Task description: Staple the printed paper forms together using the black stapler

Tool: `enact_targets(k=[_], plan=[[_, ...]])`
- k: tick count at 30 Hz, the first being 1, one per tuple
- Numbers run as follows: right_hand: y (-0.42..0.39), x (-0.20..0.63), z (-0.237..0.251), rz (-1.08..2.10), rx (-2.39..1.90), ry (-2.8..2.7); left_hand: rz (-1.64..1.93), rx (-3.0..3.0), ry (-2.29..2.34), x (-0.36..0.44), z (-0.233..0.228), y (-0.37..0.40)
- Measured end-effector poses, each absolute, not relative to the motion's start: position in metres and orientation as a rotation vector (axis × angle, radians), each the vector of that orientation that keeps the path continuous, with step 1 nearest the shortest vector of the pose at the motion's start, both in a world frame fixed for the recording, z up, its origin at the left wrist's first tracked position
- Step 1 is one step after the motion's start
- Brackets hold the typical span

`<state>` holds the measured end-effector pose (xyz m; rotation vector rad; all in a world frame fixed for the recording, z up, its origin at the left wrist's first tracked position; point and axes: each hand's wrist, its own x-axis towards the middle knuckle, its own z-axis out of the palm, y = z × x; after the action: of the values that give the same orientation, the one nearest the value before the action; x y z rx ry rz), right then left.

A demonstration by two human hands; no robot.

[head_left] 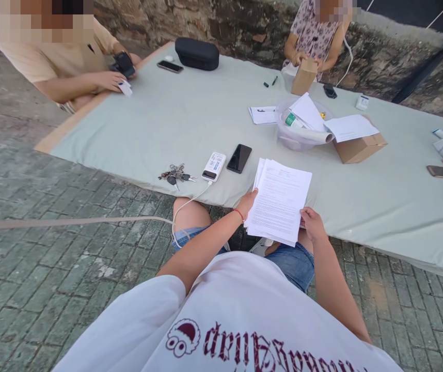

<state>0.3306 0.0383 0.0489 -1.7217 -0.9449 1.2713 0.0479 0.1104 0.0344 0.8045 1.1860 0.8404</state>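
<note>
We held the stack of printed sheets (279, 201) over the near edge of the table (167, 124), its long axis running away from us. Our left hand (248, 202) gripped the left edge, fingers closed on the paper; our right hand (311, 223) pinched the lower right corner. Both hands lay equally near. A black phone (239, 158) and a power bank (214, 166) lay just left of the sheets.
</note>
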Motion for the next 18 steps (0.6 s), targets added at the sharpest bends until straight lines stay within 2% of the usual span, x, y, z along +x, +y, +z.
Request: enact_targets(k=[4,10,15,18], plan=[[0.04,0.323,0.04,1.224,-1.679,-1.006,0.841,0.896,1.158,0.046,0.036,0.106],[0.043,0.317,0.043,1.218,-1.53,-0.665,0.931,0.876,0.901,0.038,0.041,0.102],[0.059,0.302,0.072,1.401,-1.293,-0.811,0.959,0.904,0.787,0.028,0.06,0.112],[0.077,0.292,0.099,1.321,-1.201,-0.917,1.023,1.009,0.772,0.02,0.08,0.127]])
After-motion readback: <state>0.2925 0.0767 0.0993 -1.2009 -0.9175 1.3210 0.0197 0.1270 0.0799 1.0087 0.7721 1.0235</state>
